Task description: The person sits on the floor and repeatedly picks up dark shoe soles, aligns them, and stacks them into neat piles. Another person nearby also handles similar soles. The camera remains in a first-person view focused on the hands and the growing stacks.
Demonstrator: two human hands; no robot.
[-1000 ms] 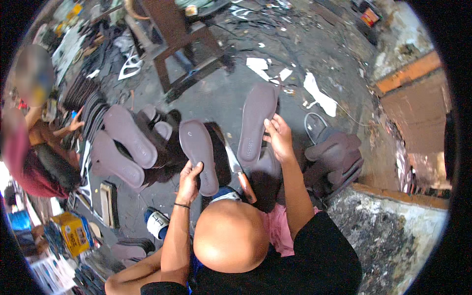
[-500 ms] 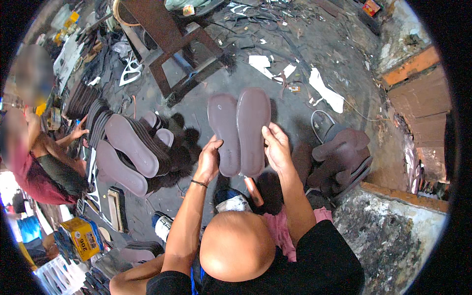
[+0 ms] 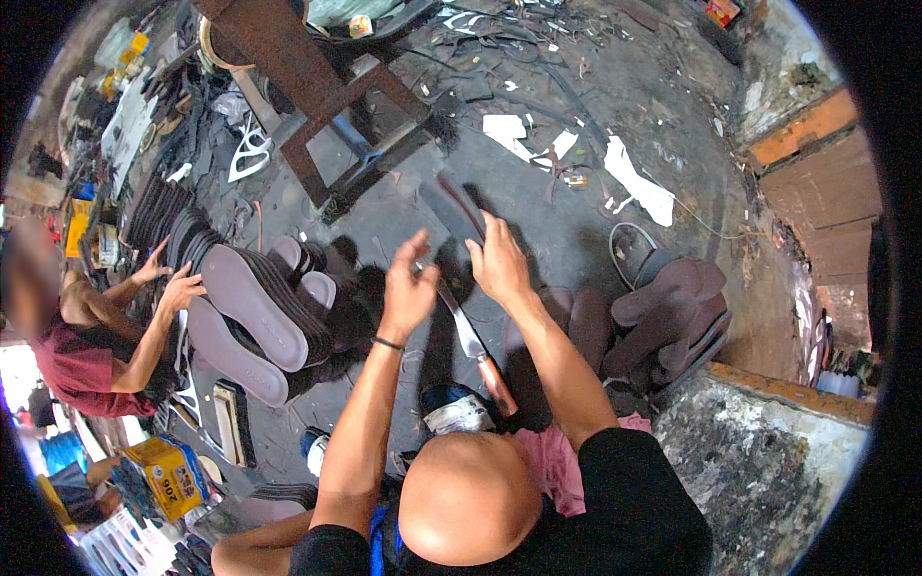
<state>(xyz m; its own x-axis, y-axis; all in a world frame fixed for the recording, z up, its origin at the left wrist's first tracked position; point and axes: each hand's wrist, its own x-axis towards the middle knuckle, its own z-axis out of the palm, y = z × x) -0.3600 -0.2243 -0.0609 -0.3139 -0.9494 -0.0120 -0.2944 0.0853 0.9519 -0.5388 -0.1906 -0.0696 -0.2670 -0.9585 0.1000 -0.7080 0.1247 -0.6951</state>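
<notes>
Ahead of me, my right hand [image 3: 501, 257] grips the brown shoe soles [image 3: 459, 206], now turned nearly edge-on, so I cannot tell whether both are in it. My left hand [image 3: 411, 291] is apart from them, its fingers spread with nothing in them. Below the hands lies a knife [image 3: 492, 376] with an orange-brown handle and a metal blade. Left of my left hand stand long stacks of brown soles [image 3: 254, 298]. Another heap of soles [image 3: 663, 307] lies to the right of my right forearm.
At the left, a co-worker in a dark red shirt [image 3: 82, 350] reaches both hands to the sole stacks. A rusty metal stand [image 3: 327, 134] is at the far side. White scraps [image 3: 639, 182] litter the floor. A low mottled wall [image 3: 759, 451] borders the near right.
The two soles, held upright between both hands, have been turned edge-on. My left hand has let go. The knife's blade has come into view. The co-worker's hands have moved onto the stacks.
</notes>
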